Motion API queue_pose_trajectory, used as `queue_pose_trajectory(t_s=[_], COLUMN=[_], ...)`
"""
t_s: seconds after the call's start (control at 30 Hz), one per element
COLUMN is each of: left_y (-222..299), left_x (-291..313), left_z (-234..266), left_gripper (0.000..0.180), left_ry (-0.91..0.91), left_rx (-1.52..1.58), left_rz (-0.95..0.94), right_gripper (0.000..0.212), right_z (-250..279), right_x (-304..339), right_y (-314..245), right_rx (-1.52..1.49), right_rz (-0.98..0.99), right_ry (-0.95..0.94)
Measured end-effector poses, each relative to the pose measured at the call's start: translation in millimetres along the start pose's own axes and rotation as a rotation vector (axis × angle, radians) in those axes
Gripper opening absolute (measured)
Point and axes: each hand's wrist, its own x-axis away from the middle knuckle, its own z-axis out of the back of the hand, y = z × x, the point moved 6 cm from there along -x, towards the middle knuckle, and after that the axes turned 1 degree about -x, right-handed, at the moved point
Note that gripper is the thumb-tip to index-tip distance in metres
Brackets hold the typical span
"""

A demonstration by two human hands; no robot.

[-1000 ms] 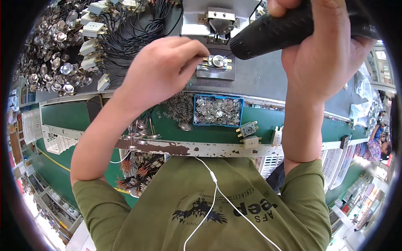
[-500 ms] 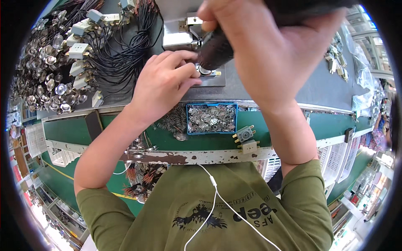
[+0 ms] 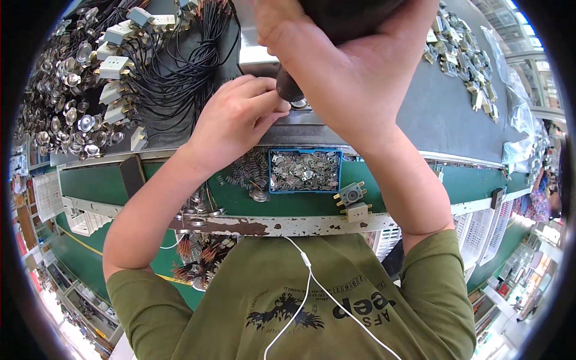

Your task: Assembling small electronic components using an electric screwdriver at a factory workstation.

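Note:
My right hand (image 3: 342,78) is wrapped round a black power screwdriver (image 3: 354,18). The tool's tapered nose (image 3: 290,87) points down beside the fingertips of my left hand (image 3: 237,114). Those fingers are pinched on a small part with a round silver top (image 3: 299,104), resting on a metal block (image 3: 306,119). Most of the part is hidden by the fingers and the tool, so the contact between nose and part cannot be seen. Behind the hands stands a silver metal fixture (image 3: 258,54), partly covered by my right hand.
A blue tray (image 3: 341,171) of small metal pieces stands at the near edge, with springs (image 3: 246,171) to its left. Two blocks with brass tabs (image 3: 354,201) lie to its right. Wired blocks (image 3: 114,67), black wires (image 3: 174,90) and silver caps (image 3: 66,114) fill the left; more blocks (image 3: 462,60) lie right.
My right hand and the screwdriver have shifted left, uncovering more blocks at the right. The tool nose now sits further left, close against my left fingertips. My left hand has barely moved.

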Motion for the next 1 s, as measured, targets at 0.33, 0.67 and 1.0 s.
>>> queue_pose_trajectory(t_s=[0.33, 0.67, 1.0], left_y=[-8, -18, 0], left_x=[-7, -10, -4], left_z=[1, -6, -4], left_gripper=[0.024, 0.031, 0.03], left_ry=[-0.044, -0.279, -0.055], left_rx=[-0.117, -0.089, -0.121], left_rz=[0.158, 0.257, -0.003], right_gripper=[0.049, 0.034, 0.025], right_z=[-15, -17, 2], right_x=[-18, -25, -7], right_y=[19, 24, -39], right_rx=[-0.251, -0.227, 0.362], right_rz=[0.194, 0.279, -0.104], right_ry=[-0.195, -0.438, 0.089])
